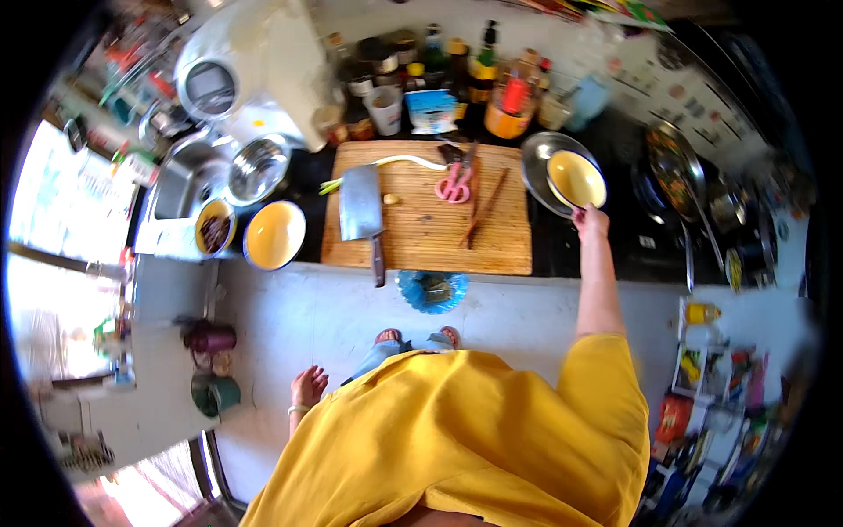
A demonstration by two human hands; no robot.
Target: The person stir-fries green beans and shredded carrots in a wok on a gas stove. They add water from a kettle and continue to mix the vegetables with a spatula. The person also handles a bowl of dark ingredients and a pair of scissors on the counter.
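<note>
My right hand [591, 219] grips the near rim of a yellow enamel bowl [577, 179], which is at or over a steel basin [540, 158] right of the cutting board. Whether the bowl touches the basin I cannot tell. Down by my left side hangs my left hand [309, 386], fingers apart and holding nothing. On the bamboo cutting board [421, 244] lie a cleaver [360, 204], a scallion [408, 159], a small pale piece [392, 199], pink-handled scissors [453, 184] and brown chopsticks [486, 209]. The cleaver's handle juts past the counter's front edge.
A wok [675, 171] of food with a long-handled utensil stands on the stove at right. Another yellow bowl [274, 235], a bowl of dark food [215, 227], a steel bowl [260, 169] and the sink [181, 178] are at left. Bottles [484, 72] line the back; a blue-lined bin [433, 291] stands below.
</note>
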